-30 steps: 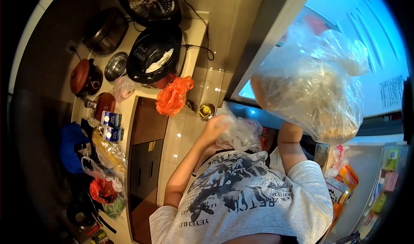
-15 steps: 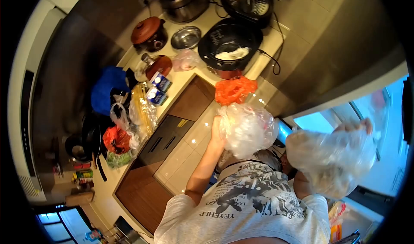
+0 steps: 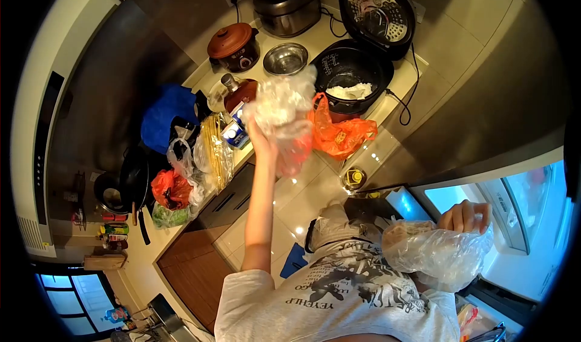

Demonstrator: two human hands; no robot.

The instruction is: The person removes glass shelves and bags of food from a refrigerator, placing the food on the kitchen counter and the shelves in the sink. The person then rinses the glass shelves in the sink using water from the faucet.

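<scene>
My left hand (image 3: 264, 143) is stretched out over the counter edge, its fingers closed around a bunched clear plastic bag (image 3: 281, 109). Part of an orange-red plastic bag (image 3: 342, 133) lies right beside that bundle, below the open rice cooker (image 3: 354, 79). Something white rests inside the cooker's black pot. On the right, near the lit open fridge (image 3: 526, 203), my right hand (image 3: 465, 216) has curled fingers. A second clear plastic bag (image 3: 445, 254) hangs from this hand and covers the wrist; its contents are not clear.
Along the counter stand a brown lidded pot (image 3: 233, 47), a steel bowl (image 3: 285, 59), another cooker (image 3: 287, 8), a bottle (image 3: 241, 93) and small blue-white boxes (image 3: 235, 135). Further left are a blue cloth-like item (image 3: 166, 118), a red bag (image 3: 171, 189) and black pans (image 3: 133, 175).
My left hand has moved forward and left with its clear bag, from above the floor to the counter. My right hand has come down and inward with the other bag. The view has shifted.
</scene>
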